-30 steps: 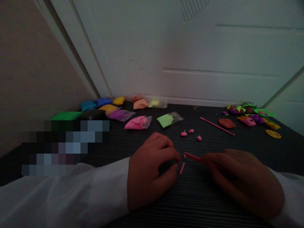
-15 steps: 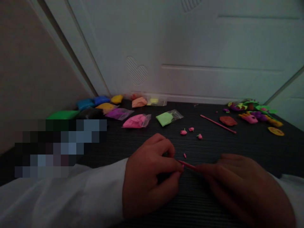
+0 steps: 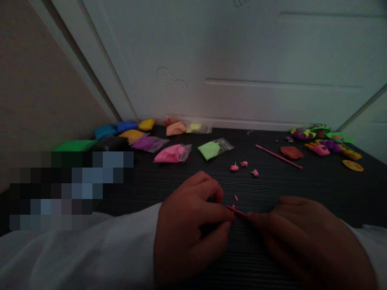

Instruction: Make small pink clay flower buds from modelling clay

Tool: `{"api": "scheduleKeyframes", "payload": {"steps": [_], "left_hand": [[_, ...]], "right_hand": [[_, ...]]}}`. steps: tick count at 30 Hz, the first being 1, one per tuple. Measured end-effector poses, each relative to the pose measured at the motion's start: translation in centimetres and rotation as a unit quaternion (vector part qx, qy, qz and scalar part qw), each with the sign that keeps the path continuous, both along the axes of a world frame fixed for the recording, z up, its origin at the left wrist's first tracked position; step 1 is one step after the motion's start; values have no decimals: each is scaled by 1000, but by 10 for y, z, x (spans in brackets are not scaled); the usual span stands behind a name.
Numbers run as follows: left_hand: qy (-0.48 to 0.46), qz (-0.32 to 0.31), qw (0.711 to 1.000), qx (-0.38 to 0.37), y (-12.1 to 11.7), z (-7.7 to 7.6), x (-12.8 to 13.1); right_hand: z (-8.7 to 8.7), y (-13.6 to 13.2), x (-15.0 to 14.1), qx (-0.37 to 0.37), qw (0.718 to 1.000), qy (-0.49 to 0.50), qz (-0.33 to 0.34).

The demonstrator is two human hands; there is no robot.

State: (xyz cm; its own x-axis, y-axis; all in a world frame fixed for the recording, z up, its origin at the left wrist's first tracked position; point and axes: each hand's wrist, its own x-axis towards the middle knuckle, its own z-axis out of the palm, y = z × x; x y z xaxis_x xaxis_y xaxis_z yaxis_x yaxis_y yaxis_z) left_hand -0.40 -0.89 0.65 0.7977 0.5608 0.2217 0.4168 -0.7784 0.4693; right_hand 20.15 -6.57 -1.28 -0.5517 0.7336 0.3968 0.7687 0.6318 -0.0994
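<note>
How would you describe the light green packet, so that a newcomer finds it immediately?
Start at the white door behind the dark table. On the table before it, the light green packet lies just right of the pink packet. It is much paler than the dark green packet at far left.

Pixelated patch (image 3: 71, 189): I can't read it | pink tool (image 3: 239, 212): one end hidden by right hand (image 3: 305, 233) | upper door relief (image 3: 241, 2): cut off
</note>
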Motion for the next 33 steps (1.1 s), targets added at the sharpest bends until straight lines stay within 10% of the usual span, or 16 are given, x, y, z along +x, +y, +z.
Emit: {"api": "scheduleKeyframes", "payload": {"steps": [33], "left_hand": [[-48, 33, 998, -17, 0, -2, 2]], "right_hand": [[6, 4, -1, -63, 997, -28, 19]]}}
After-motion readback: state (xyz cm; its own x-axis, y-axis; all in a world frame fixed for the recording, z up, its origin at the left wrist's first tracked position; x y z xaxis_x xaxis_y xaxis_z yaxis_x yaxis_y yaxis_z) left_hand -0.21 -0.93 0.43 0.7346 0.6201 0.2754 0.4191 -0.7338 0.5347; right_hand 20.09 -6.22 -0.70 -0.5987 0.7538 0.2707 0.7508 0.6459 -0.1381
